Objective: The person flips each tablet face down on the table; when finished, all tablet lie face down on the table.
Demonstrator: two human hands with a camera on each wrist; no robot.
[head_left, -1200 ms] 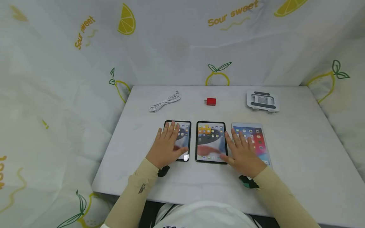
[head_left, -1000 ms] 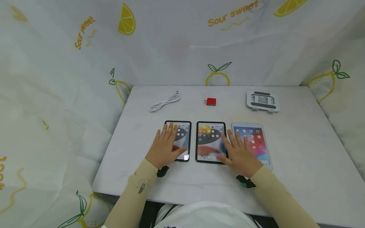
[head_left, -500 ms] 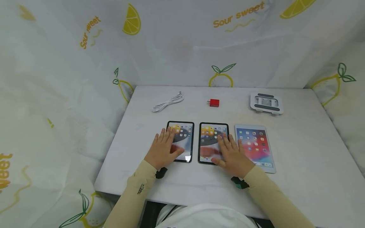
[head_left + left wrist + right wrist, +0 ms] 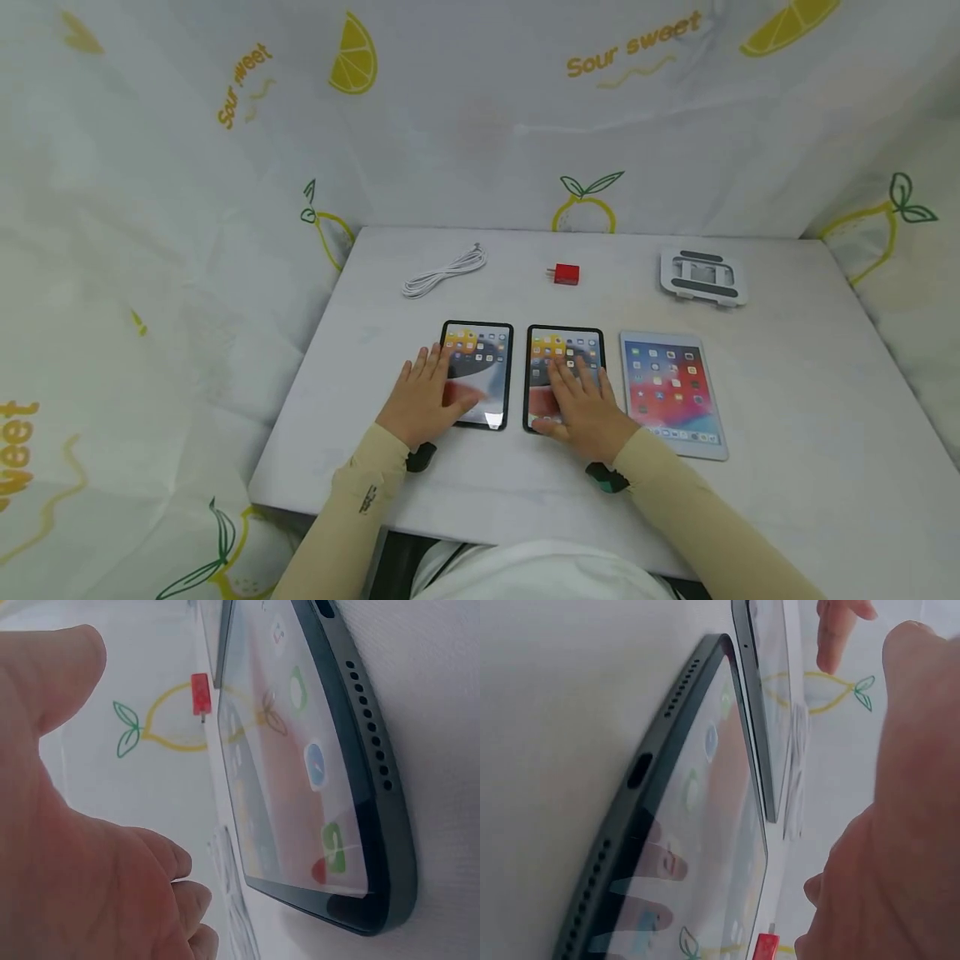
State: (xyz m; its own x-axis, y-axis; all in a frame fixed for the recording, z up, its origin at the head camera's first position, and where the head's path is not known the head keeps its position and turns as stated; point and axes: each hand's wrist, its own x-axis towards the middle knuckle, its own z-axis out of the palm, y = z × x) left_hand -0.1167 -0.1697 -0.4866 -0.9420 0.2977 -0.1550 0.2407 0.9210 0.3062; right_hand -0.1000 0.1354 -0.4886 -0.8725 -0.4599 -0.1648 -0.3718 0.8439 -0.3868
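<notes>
Three tablets with lit screens lie in a row on the white table. My left hand [image 4: 422, 402], fingers spread, is over the left side of the black-framed left tablet [image 4: 486, 383]. In the left wrist view a gap shows between that hand and the tablet [image 4: 300, 772]. Over the middle black-framed tablet [image 4: 537, 375] hovers my right hand [image 4: 588, 417], fingers extended, covering part of its screen. The right wrist view shows it apart from the tablet's screen [image 4: 697, 817]. The white-framed tablet [image 4: 671, 387] lies at the right, its lower left edge partly behind my right forearm.
Along the back of the table [image 4: 787, 358] lie a coiled white cable [image 4: 445, 272], a red charger plug [image 4: 567, 274] and a folded white-and-grey stand [image 4: 703, 277]. A white curtain [image 4: 465, 108] with lemon prints hangs behind and at the sides.
My right hand has moved left, from the white tablet and the middle one's edge to over the middle tablet. The left hand has drawn slightly left and back. The view has shifted slightly.
</notes>
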